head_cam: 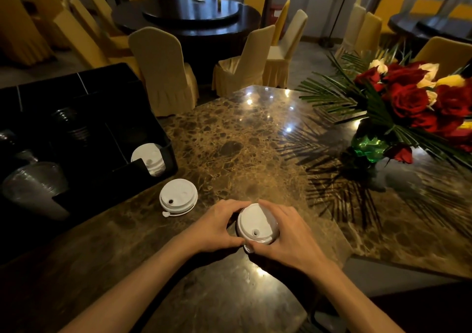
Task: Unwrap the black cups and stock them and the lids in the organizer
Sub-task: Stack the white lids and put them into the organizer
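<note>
Both hands close around a short stack of white lids (256,224) just above the marble table. My left hand (217,226) grips its left side, and my right hand (288,235) wraps the right side with the thumb at the lid's tab. Another white lid (178,196) lies flat on the table to the left. The black organizer (143,100) stands at the left edge; its front right slot holds more white lids (148,157). Dark cups (70,124) sit stacked in a back compartment, hard to make out in the dim light. A clear wrapped stack (35,187) fills the front left slot.
A vase of red roses with palm fronds (406,103) stands on the marble table (255,141) at the right. Beyond the table's far edge are covered chairs (163,72) and a dark round table (189,16).
</note>
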Motion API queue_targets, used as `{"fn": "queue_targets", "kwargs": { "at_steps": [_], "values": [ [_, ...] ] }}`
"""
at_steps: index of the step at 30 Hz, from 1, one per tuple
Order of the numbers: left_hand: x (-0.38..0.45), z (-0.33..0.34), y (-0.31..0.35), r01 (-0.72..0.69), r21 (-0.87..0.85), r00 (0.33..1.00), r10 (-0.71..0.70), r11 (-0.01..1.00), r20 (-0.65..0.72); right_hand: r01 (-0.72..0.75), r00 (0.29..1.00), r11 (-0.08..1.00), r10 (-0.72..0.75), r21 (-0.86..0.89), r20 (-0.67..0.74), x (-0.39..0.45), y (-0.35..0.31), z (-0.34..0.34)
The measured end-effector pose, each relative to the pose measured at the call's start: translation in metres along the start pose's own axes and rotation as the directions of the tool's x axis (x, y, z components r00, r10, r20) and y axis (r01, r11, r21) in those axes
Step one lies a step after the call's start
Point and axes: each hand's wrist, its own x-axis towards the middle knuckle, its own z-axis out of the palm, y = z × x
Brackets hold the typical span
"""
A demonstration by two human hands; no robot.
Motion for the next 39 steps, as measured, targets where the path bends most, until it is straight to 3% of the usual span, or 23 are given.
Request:
{"fn": "queue_targets", "kwargs": {
  "at_steps": [11, 17, 23, 32, 39],
  "values": [
    [-0.013, -0.017, 0.004, -0.001, 0.068, 0.994, 0.008, 0.998, -0.105, 0.074, 0.997, 0.997, -0.074, -0.001, 0.012, 0.015, -0.018, -0.005],
    [-0.036, -0.065, -0.013, 0.137, 0.056, 0.961, -0.119, 0.989, -0.250, 0.223, 0.974, 0.975, -0.223, 0.003, 0.038, 0.064, -0.055, 0.002],
    [-0.066, -0.100, -0.040, 0.318, 0.030, 0.882, -0.284, 0.948, -0.376, 0.287, 0.957, 0.958, -0.288, 0.022, 0.045, 0.113, -0.098, 0.035],
    [-0.075, -0.098, -0.069, 0.390, -0.199, 0.826, -0.437, 0.899, -0.356, 0.239, 0.970, 0.971, -0.239, -0.009, 0.043, 0.132, -0.119, 0.084],
    [-0.073, -0.084, -0.082, 0.478, -0.144, 0.806, -0.498, 0.867, -0.320, 0.176, 0.976, 0.984, -0.171, -0.029, 0.133, 0.133, -0.115, 0.091]
  ]
}}
